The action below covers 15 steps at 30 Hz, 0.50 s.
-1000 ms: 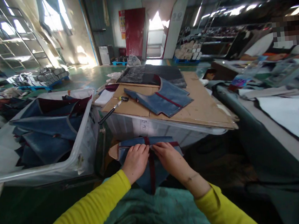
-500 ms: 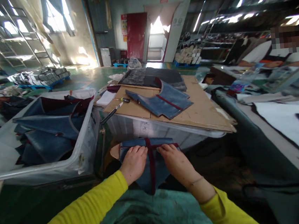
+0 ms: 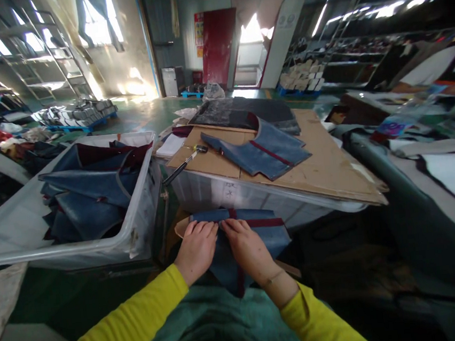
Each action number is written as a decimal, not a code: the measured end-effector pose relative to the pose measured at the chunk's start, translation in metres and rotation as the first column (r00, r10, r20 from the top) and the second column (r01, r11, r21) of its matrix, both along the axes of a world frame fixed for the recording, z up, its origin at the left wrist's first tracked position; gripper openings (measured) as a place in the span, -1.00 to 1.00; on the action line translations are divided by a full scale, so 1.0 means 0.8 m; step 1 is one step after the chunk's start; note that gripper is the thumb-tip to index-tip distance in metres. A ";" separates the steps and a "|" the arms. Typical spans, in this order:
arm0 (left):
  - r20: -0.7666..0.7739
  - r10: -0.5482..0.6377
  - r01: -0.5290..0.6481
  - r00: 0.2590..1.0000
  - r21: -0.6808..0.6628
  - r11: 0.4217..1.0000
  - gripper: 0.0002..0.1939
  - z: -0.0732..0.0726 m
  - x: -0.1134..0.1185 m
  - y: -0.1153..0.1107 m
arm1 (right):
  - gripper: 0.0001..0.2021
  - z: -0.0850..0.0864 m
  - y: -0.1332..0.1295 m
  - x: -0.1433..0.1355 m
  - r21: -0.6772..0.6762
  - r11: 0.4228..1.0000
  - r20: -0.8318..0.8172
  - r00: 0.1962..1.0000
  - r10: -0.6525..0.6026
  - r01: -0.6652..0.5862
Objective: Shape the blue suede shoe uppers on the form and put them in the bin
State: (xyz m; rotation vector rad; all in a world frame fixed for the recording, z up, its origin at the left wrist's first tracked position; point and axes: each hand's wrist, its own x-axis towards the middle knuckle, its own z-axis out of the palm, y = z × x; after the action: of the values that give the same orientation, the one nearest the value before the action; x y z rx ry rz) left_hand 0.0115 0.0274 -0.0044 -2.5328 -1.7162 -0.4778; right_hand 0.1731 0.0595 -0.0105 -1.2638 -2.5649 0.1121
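A blue leather-like piece [image 3: 272, 236] with maroon strips crossing it lies in front of me, above my green-covered lap. My left hand [image 3: 197, 251] grips its upper left part, fingers curled over the seam. Close beside it, my right hand [image 3: 249, 246] has its fingertips pressed together on the same seam, near where the strips cross. The two hands nearly touch. The fingers' undersides and part of the maroon strip are hidden. A tan flap [image 3: 182, 227] sticks out at the left, past my left fingers.
Ahead, cardboard [image 3: 335, 160] covers a plastic bin, bearing another blue piece [image 3: 266, 153] and a black-handled hammer [image 3: 183, 168]. A white bin [image 3: 144, 205] with several blue pieces stands at the left. At the right are a worktable [image 3: 449, 176] and a co-worker's sleeve [image 3: 433, 67].
My right hand has moved left along the seam, closer to my left hand, baring more of the maroon strip at the right. The view has turned slightly left.
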 end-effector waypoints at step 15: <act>0.006 0.183 -0.182 0.983 -0.051 0.982 -0.74 -0.006 -0.076 -0.019 | -0.65 0.011 -0.004 -0.089 -0.051 0.990 0.033 0.990 0.135 -0.133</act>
State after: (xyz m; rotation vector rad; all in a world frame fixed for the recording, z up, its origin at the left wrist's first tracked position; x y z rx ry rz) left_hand -0.0492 0.0120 -0.0092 -2.3777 -1.9647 -0.4418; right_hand 0.1020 0.0567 -0.0020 -1.1184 -2.6934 0.1815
